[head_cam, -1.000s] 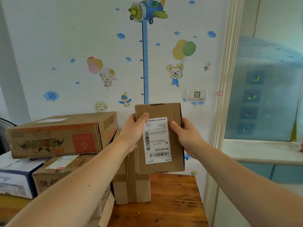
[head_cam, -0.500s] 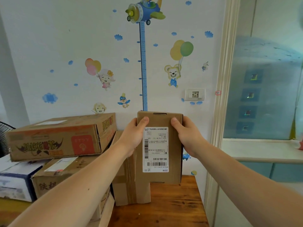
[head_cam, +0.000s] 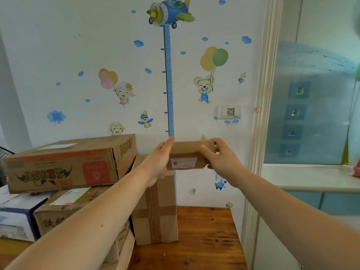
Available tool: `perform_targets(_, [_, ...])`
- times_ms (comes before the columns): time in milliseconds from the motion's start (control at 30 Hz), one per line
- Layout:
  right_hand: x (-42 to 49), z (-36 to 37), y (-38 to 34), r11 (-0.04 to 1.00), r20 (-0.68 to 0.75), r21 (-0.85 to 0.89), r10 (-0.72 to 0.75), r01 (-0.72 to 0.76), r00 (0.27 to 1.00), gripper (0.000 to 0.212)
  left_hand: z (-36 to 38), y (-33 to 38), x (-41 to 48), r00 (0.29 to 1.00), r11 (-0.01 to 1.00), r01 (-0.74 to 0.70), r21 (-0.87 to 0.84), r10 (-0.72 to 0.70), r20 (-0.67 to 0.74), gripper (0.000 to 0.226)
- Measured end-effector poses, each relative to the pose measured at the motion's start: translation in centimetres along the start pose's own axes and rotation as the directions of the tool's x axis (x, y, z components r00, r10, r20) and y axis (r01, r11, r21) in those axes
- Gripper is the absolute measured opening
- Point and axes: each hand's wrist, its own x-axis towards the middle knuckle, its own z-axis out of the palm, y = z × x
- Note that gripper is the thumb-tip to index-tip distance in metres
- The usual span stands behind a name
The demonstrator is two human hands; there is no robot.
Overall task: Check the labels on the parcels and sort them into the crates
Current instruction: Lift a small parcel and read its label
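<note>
The parcel (head_cam: pixel 187 151) is plain brown with a white label (head_cam: pixel 184 162). Left of the parcel, the big box (head_cam: pixel 64 164) is brown with an orange stripe and a red square. Above the parcel, a blue ruler sticker (head_cam: pixel 169 84) runs up the white wall (head_cam: pixel 58 45), which is dotted with blue clouds (head_cam: pixel 56 116).

We could not read the label (head_cam: pixel 184 162) on the parcel (head_cam: pixel 188 150); its print was smeared with blur. Our left hand (head_cam: pixel 156 165) and right hand (head_cam: pixel 223 162) covered both its ends. The left edge cut off a fan (head_cam: pixel 4 164), the right edge a pink thing (head_cam: pixel 356 168) we could not identify.
</note>
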Motion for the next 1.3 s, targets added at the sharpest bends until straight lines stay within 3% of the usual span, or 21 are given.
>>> perform_targets(133, [0.1,0.4,-0.1,0.990,-0.056,0.142,0.032,-0.023,0.998,0.015,0.6,-0.6,0.3,0.992,0.993,-0.115,0.008,0.115,-0.042,0.032])
perform_targets(233, [0.2,0.5,-0.1,0.988,-0.121,0.152,0.004,0.014,0.993,0.011,0.9,-1.1,0.5,0.970,0.976,-0.205,0.076,0.213,-0.115,0.027])
perform_targets(433, [0.3,0.6,-0.2,0.989,-0.185,0.130,-0.050,0.075,0.981,0.008,1.4,-1.3,0.5,0.961,0.975,-0.219,0.035,0.222,-0.164,0.014])
perform_targets(567, [0.1,0.7,0.3,0.987,-0.158,0.151,-0.038,0.062,0.987,0.008,0.9,-1.2,0.6,0.976,0.983,-0.181,-0.022,0.177,-0.124,0.021])
perform_targets(800, [0.5,0.9,0.6,0.995,-0.164,0.093,-0.032,0.048,0.986,0.008,1.0,-1.3,0.7,0.965,0.980,-0.194,0.049,0.199,-0.168,0.022])
perform_targets(933, [0.3,0.2,1.0,0.996,-0.025,-0.049,-0.071,0.070,0.997,0.036,0.5,-1.0,0.7,0.968,0.978,-0.200,0.061,0.207,-0.141,0.043])
perform_targets(1067, [0.5,0.4,1.3,0.996,-0.149,-0.064,-0.066,0.057,0.987,0.039,-0.2,-0.9,0.6,0.967,0.952,-0.222,0.210,0.243,-0.079,0.034])
perform_targets(1167, [0.6,0.5,1.2,0.999,-0.190,-0.038,-0.039,0.032,0.981,0.038,-0.8,-1.4,0.9,0.964,0.926,-0.231,0.298,0.260,-0.059,0.059])
perform_targets(1300, [0.7,0.2,0.9,0.999,-0.220,-0.045,-0.040,0.031,0.975,0.040,-1.3,-2.3,1.1,0.967,0.953,-0.249,0.170,0.254,-0.008,0.069])
